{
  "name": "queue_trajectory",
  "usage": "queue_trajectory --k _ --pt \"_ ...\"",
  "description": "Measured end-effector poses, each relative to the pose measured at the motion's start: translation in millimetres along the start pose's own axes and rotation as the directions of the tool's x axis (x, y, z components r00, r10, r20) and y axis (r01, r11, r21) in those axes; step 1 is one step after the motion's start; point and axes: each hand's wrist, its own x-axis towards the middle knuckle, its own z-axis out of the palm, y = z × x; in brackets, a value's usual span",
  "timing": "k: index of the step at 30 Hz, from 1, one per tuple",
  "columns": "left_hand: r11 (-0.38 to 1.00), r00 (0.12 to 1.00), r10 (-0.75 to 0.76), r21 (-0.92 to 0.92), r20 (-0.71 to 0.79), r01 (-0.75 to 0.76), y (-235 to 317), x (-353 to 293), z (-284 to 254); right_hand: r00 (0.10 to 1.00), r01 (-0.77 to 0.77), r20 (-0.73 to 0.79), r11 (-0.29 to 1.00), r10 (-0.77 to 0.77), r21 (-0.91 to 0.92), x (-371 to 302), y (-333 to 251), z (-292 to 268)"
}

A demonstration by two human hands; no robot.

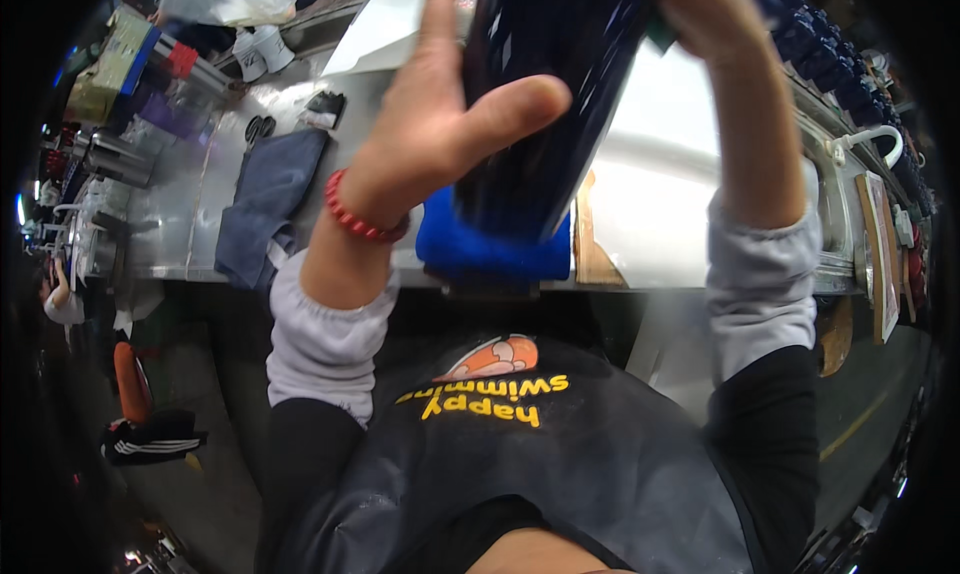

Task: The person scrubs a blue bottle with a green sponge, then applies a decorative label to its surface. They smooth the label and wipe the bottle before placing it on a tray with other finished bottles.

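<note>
the work in hand looks midway, as a judgement: a glossy navy tumbler-shaped vessel (560,49) is up between both hands above the near edge of the bench (190,214), tilted and not yet set down. the left hand (445,119) lies along its left side, thumb spread well apart from the fingers and crossing the wall; the fingertips run out past the top of the view, so how firmly it clamps cannot be told. the right hand (710,19) is at the upper right of the vessel, next to a small dark green piece (657,32); its fingers are mostly cut off, so its grip cannot be told either.

the vessel's lower end overlaps a blue towel (440,239) on the near edge; whether the two touch is unclear. the wall looks smooth and shiny, which suggests the outside is largely finished, though the upper end is out of sight. putting it down is what plainly remains. beyond the bench's right edge stand rows of similar dark blue pieces (835,59); whether those are done or waiting cannot be judged. toward the left edge, a folded grey-blue cloth (275,174) and black scissors (260,129) lie untouched.
</note>
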Motion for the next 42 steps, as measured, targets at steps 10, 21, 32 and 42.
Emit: queue_trajectory --k 10,21,32,42 --pt "0.684 0.803 -0.593 -0.564 -0.062 0.462 -58 -54 -6 0.971 -0.194 -0.167 0.974 0.173 -0.116 -108 106 70" --pt "0.576 0.750 -0.660 -0.610 0.046 0.544 -78 -38 -12 0.963 -0.120 -0.241 0.612 -0.119 -0.782 -224 90 8" --pt "0.919 0.819 -0.375 -0.056 -0.433 0.391 -72 -47 -1 0.691 -0.712 -0.700 0.002 0.182 -0.702 -366 86 -106" --pt "0.589 0.799 -0.307 0.763 0.517 -0.268 -40 -92 141 0.774 -0.631 -0.604 0.167 0.190 -0.757 -359 140 -156"
